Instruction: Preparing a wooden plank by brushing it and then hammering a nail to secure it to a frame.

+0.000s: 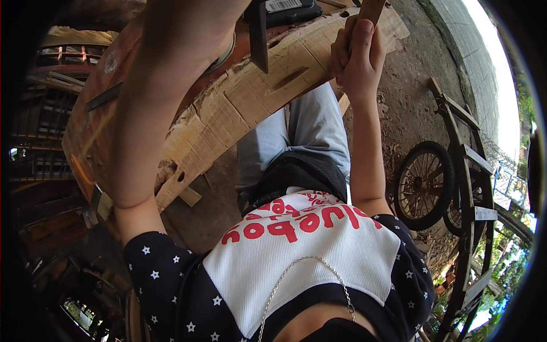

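Observation:
My left forearm [159,97] rises across the workbench and out past the top edge, so my left hand is out of sight. My right hand [359,62] is closed around a narrow wooden piece [370,10] at the top, above the right end of a long, rough pale plank [239,105] lying along the front of a reddish-brown wooden bench [97,137]. A dark, flat upright piece [257,43] stands near the top middle, beside my left forearm. A black plastic object with a label [293,12] lies behind it.
A wooden frame [476,214] with spoked wheels [421,185] stands on the right by a pale paved path [467,45]. My legs are below the plank over dirt ground [399,102]. Stacked timber and slatted pieces [54,119] fill the left side.

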### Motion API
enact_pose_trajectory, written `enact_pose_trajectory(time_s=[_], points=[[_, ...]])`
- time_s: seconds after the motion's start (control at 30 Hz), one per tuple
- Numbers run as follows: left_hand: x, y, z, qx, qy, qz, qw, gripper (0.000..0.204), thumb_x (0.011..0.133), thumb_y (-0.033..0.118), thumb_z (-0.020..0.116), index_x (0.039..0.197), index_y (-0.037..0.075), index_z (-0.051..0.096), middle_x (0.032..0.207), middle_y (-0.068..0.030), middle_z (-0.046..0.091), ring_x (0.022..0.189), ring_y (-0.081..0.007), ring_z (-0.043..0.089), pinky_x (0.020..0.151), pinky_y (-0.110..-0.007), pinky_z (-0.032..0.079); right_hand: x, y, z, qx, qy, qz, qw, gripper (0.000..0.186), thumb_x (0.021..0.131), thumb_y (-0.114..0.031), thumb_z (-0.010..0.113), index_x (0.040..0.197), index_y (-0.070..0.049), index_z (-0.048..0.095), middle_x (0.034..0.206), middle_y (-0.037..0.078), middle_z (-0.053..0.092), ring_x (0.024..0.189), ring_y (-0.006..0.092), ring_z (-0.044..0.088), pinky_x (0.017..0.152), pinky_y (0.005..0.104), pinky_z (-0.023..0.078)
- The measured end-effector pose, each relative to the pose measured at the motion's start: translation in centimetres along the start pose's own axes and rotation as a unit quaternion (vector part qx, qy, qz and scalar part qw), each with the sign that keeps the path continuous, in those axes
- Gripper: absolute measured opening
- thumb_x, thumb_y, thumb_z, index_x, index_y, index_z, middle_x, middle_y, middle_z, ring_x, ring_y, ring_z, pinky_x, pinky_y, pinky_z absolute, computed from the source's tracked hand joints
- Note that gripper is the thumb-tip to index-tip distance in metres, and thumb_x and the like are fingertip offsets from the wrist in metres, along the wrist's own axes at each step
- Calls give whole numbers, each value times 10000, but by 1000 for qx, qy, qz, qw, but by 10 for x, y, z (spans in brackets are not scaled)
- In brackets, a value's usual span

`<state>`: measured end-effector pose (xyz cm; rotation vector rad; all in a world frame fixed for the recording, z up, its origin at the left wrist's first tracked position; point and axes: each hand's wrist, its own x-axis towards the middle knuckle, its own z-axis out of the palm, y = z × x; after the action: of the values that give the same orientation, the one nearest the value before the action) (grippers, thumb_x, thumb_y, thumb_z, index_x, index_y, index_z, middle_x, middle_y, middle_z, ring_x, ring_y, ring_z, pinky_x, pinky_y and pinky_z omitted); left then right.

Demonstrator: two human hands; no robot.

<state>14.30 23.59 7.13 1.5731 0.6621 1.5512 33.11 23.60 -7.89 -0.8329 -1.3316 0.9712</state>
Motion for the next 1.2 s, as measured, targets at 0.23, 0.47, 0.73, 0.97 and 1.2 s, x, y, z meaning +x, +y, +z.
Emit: enact_pose_trajectory(time_s=[0.23,0.47,0.73,0.97,1.2], points=[[6,-10,-26,49,13,3,999,436,956,413,624,1195,50,660,894,-43,606,771,-118,596,704,-287,494,-4,1,4,25,38,24,999,415,1107,-422,360,927,-68,483,552,-25,385,373,61,331,351,233,318],[38,34,-138,220,-85,-9,972,498,884,340,750,1225,0,625,1028,-88,663,943,-137,642,839,-298,509,-6,2,4,15,23,22,999,416,1097,-440,393,910,-78,476,549,-25,411,378,54,331,352,225,286],[-24,97,-131,547,-122,-68,825,619,872,355,793,1298,-41,582,1153,-108,662,1085,-172,621,958,-325,470,-2,11,10,27,35,15,999,385,1093,-413,430,906,-80,482,596,-35,446,440,41,392,398,225,335],[-54,41,-158,652,-210,-135,716,609,872,358,776,1288,-41,580,1255,-186,622,1148,-332,620,995,-384,463,-3,1,16,-19,52,-35,998,401,1093,-414,428,886,-77,493,615,-46,468,466,33,414,427,216,334],[-49,-9,-204,696,-266,-208,633,646,929,441,674,1388,30,479,1325,-179,569,1210,-400,561,974,-472,473,-1,-2,15,-24,50,0,998,400,1071,-405,503,1046,-13,580,617,-11,507,570,76,495,535,268,415]])
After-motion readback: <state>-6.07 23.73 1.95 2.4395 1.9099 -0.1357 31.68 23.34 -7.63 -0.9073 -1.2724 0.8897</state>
